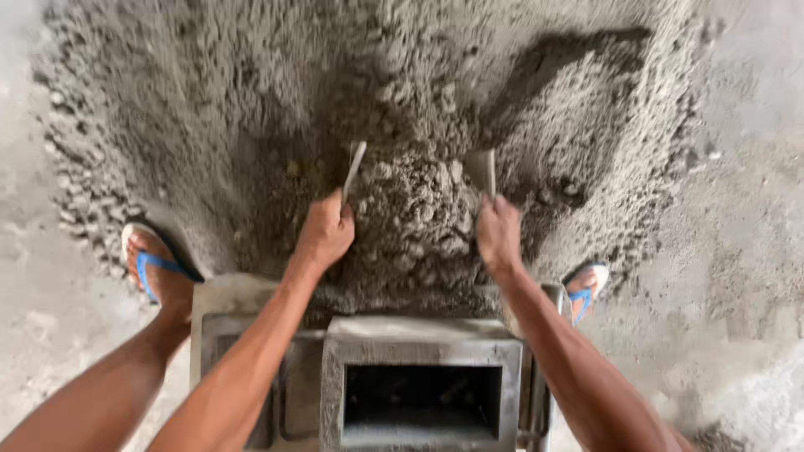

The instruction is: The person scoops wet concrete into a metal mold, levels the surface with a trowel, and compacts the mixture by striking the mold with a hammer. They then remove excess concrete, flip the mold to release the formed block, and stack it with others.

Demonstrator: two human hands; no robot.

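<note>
My left hand (pixel 325 230) grips a flat grey scraper blade (pixel 353 166) that sticks into a damp grey heap of gravelly mix (pixel 402 109). A second flat grey blade (pixel 483 170) is held the same way by my right hand (pixel 498 234). Between the two blades sits a lump of the mix (pixel 414 222), close to my hands. Just below my wrists stands a grey metal block mould (pixel 423 335) with a dark rectangular cavity (pixel 421 400).
My feet in blue-strapped sandals stand either side of the mould, the left foot (pixel 155 272) and the right foot (pixel 584 293). The mix heap spreads wide over a pale concrete floor (pixel 754 251). Metal frame parts (pixel 243 335) flank the mould.
</note>
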